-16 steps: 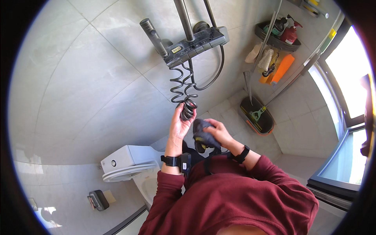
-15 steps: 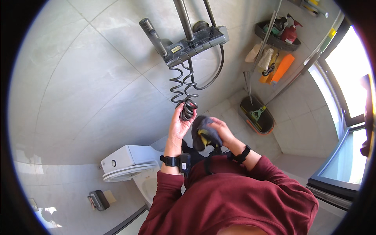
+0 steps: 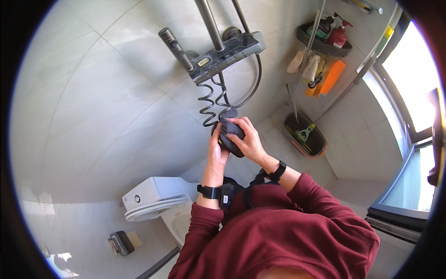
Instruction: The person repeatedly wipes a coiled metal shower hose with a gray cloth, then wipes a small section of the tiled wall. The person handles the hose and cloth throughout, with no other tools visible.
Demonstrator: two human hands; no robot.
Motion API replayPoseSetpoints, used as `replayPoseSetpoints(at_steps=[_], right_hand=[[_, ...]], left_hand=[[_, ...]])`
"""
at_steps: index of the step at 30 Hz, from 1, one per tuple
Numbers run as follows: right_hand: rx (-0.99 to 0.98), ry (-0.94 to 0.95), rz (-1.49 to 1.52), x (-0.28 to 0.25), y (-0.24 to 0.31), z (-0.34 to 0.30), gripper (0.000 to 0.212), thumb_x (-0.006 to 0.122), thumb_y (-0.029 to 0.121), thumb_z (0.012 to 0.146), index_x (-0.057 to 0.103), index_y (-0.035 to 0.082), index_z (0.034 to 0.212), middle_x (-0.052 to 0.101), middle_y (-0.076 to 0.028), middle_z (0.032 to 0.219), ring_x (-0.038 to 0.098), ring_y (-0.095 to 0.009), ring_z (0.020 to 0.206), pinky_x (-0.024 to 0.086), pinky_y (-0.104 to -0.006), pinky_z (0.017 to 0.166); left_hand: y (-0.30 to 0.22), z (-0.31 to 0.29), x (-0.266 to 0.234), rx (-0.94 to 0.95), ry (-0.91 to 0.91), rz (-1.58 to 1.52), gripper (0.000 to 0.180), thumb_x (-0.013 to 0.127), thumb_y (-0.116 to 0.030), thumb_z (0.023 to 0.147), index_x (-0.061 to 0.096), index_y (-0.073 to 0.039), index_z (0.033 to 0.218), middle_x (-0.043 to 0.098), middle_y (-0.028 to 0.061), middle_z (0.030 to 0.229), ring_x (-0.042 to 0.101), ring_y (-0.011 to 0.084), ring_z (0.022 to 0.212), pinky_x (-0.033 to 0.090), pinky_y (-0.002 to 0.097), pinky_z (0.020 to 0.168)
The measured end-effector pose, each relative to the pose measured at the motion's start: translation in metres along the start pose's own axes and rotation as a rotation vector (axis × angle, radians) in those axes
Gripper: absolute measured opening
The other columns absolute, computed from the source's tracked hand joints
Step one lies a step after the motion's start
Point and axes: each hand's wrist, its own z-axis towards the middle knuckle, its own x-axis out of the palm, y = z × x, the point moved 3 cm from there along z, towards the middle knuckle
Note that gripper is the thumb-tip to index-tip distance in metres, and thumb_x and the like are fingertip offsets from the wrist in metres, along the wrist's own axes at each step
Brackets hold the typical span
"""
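Observation:
A dark grey cloth [image 3: 232, 132] with a bit of yellow is bunched in my right hand [image 3: 251, 143], whose fingers press it onto the lower end of a black coiled hose [image 3: 205, 106]. Directly to the left, my left hand [image 3: 216, 152] is closed around the hose's bundled lower coils, which the cloth mostly hides. The cloth's edge also touches my left fingers. Above my hands, the hose hangs in loose spirals from a dark shower control bar [image 3: 227, 55] on the wall.
A toilet [image 3: 158, 195] stands at the lower left. To the right, a dark mop bucket [image 3: 304, 135] with long handles stands on the floor. Higher up, a corner shelf [image 3: 320, 44] carries pump bottles, with cloths and an orange item hanging below. A window [image 3: 409, 79] is at far right.
My right hand has brought the cloth up and left, from beside the hose onto its bundled coils. My left hand has stayed closed on the coils, slightly lower.

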Motion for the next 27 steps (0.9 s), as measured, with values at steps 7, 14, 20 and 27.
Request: replayPoseSetpoints(at_steps=[7, 14, 20, 27], right_hand=[[-0.059, -0.026, -0.173, 0.000, -0.015, -0.010, 0.031, 0.076, 0.009, 0.082, 0.062, 0.002, 0.109, 0.061, -0.014, 0.096, 0.062, -0.031, 0.086, 0.052, -0.0377, 0.078], [0.431, -0.163, 0.510, -0.010, -0.052, -0.014, 0.023, 0.071, 0.021, 0.094, 0.061, 0.003, 0.105, 0.066, -0.002, 0.087, 0.060, -0.008, 0.075, 0.050, -0.0243, 0.067], [0.689, -0.285, 1.079, -0.029, -0.057, -0.013, 0.026, 0.051, 0.017, 0.104, 0.055, 0.008, 0.129, 0.070, -0.005, 0.108, 0.070, -0.015, 0.086, 0.060, -0.0304, 0.073], [-0.006, 0.007, -0.355, -0.015, -0.011, -0.006, 0.044, 0.071, 0.033, 0.090, 0.059, 0.003, 0.120, 0.064, -0.021, 0.111, 0.065, -0.029, 0.091, 0.053, -0.0374, 0.080]], left_hand=[[0.011, -0.007, -0.016, 0.081, -0.099, -0.026, 0.026, 0.063, -0.019, 0.099, 0.060, -0.005, 0.120, 0.065, 0.0045, 0.110, 0.063, 0.0154, 0.100, 0.052, 0.0307, 0.088], [0.002, -0.021, -0.002, 0.113, -0.137, 0.138, 0.037, 0.071, -0.013, 0.090, 0.060, -0.007, 0.125, 0.066, 0.0055, 0.112, 0.064, 0.0170, 0.101, 0.054, 0.0377, 0.085], [-0.013, -0.023, 0.003, 0.154, -0.060, 0.216, 0.038, 0.072, -0.010, 0.088, 0.061, -0.006, 0.124, 0.068, 0.0066, 0.109, 0.064, 0.0163, 0.097, 0.053, 0.0365, 0.086], [-0.012, -0.024, 0.003, 0.306, -0.133, 0.568, 0.038, 0.072, -0.002, 0.085, 0.058, -0.003, 0.120, 0.065, 0.0037, 0.103, 0.061, 0.0101, 0.089, 0.051, 0.0258, 0.081]])
